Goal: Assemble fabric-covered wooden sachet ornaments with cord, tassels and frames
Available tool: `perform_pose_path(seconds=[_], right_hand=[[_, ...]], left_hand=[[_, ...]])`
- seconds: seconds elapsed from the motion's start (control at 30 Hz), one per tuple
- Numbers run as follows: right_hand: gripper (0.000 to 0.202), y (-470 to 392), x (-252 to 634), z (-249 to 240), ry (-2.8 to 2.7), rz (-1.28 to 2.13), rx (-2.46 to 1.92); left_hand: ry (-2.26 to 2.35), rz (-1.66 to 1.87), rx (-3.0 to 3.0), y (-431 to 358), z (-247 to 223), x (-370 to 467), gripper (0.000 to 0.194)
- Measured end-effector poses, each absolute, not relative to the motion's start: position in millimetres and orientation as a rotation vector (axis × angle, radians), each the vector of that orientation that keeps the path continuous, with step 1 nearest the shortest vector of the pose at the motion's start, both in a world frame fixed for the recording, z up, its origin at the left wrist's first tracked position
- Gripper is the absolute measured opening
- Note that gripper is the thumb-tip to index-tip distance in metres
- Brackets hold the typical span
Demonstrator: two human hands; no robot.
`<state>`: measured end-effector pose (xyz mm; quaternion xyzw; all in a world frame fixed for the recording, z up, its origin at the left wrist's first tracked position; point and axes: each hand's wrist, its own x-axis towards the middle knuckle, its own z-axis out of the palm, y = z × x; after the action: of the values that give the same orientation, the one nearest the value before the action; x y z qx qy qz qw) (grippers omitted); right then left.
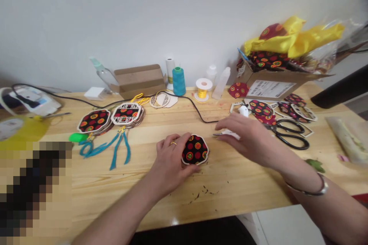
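Note:
My left hand (174,155) grips the left edge of a scallop-edged ornament (197,148), its fingers above and thumb below, holding it against the tabletop. Black flowered fabric with a pale rim makes up the face of this piece. To the right, my right hand (240,134) hovers over the table, closed around a small white-handled tool (229,133) with a pointed metal tip aimed left. That tip is apart from the ornament, and the tool's exact kind is hard to make out. Behind my right hand lie black-handled scissors (291,132).
Two stacks of finished-looking ornaments with teal tassels, a patterned stack (94,121) and a lattice-topped stack (126,114), sit left. Teal thread (178,81), a yellow-cord spool (203,90) and a squeeze bottle (222,83) line the wall. A cardboard box (271,86) overflows with fabric. Dark scraps (205,190) lie in front.

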<state>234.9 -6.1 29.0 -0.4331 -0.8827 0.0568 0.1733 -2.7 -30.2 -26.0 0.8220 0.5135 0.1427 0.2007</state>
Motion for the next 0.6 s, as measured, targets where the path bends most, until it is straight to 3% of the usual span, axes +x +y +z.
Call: perform_pose_path(seconds=[0.23, 0.6], right_hand=[[0.044, -1.6, 284.2, 27.4, -2.759, -0.415, -1.534], [0.033, 19.3, 288.5, 14.6, -2.819, -0.405, -1.404]], left_hand=[[1.406, 0.414, 2.31, -30.7, -25.4, -2.6, 0.072], [1.322, 0.474, 2.324, -31.5, -28.7, -7.1, 0.071]])
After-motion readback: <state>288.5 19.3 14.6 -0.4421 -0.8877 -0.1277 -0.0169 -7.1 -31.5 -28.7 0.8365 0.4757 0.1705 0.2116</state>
